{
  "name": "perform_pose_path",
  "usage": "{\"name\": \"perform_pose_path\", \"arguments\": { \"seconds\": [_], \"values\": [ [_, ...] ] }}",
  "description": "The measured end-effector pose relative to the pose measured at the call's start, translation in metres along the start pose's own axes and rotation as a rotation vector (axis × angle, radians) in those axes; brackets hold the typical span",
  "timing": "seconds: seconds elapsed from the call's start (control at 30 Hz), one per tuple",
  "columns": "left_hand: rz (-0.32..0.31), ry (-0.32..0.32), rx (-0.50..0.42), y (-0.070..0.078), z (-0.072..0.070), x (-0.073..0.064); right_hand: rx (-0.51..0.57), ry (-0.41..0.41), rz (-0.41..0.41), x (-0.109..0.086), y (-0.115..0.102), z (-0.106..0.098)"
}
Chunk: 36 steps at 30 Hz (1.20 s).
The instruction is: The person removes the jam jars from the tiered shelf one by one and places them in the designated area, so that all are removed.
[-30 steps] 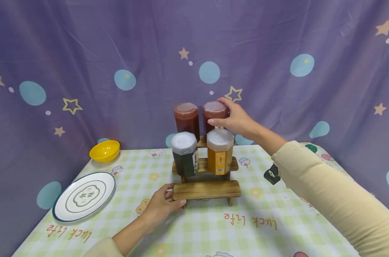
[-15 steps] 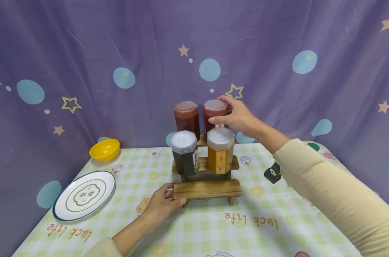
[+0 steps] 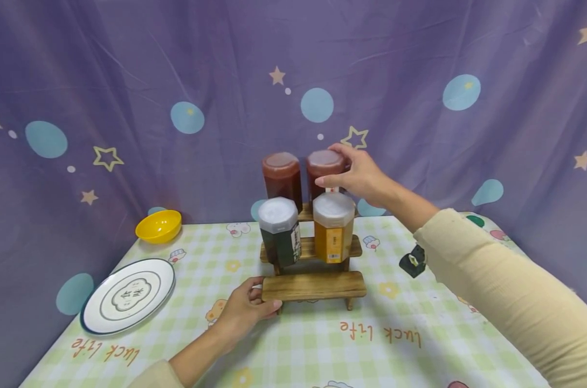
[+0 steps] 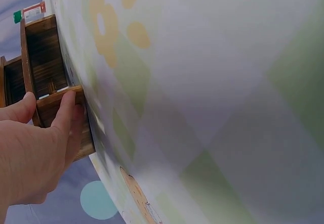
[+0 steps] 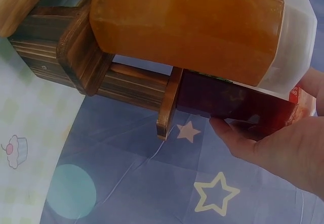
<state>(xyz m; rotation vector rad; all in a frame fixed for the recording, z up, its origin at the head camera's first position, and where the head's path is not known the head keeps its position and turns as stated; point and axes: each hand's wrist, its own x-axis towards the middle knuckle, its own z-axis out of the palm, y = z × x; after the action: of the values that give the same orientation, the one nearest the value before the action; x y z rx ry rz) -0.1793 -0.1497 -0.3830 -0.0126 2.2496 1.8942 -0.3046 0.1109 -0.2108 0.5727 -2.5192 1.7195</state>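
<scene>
A stepped wooden rack (image 3: 314, 286) stands mid-table. My left hand (image 3: 243, 309) grips the left end of its lowest step; the left wrist view shows thumb and fingers on the wood (image 4: 48, 57). On the top step stand two dark red jars with frosted lids. My right hand (image 3: 363, 175) holds the right red jar (image 3: 317, 178) near its lid; the right wrist view shows fingers around that jar (image 5: 228, 100). The left red jar (image 3: 282, 183) is untouched. On the middle step stand a dark jar (image 3: 281, 242) and an amber jar (image 3: 333, 237), both white-lidded, the amber one partly hiding the gripped jar.
At the left lie a white plate (image 3: 128, 296) with a dark rim and a yellow bowl (image 3: 159, 227) behind it. A small black object (image 3: 413, 262) lies right of the rack. A purple patterned curtain (image 3: 225, 81) hangs behind the checked tablecloth (image 3: 322, 355).
The head view has shifted very slightly. Both hands keep their places on the rack and the right red jar, and the jars stay where they were.
</scene>
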Motion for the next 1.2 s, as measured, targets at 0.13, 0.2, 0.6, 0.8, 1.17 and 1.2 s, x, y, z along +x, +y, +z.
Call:
{"name": "perform_pose_path", "arguments": {
  "seconds": [0.13,0.2,0.6,0.8,1.17,1.2],
  "values": [
    [0.002,-0.006,-0.008,0.001,0.001,0.0,-0.006,0.008,-0.001,0.0,-0.001,-0.001],
    [0.004,-0.009,-0.007,0.001,0.001,-0.001,-0.011,0.019,0.0,0.0,-0.002,-0.001],
    [0.001,0.009,0.002,0.002,0.002,0.0,-0.063,0.122,-0.036,-0.007,-0.013,-0.022],
    [-0.002,0.016,0.001,0.004,0.002,-0.001,-0.124,0.142,-0.047,-0.016,-0.016,-0.037],
    [-0.002,0.022,0.012,0.001,0.002,-0.001,-0.172,0.181,-0.091,-0.043,-0.006,-0.065],
    [-0.001,0.02,0.012,0.001,0.002,-0.001,-0.183,0.185,-0.089,-0.046,-0.005,-0.068]
  ]
}}
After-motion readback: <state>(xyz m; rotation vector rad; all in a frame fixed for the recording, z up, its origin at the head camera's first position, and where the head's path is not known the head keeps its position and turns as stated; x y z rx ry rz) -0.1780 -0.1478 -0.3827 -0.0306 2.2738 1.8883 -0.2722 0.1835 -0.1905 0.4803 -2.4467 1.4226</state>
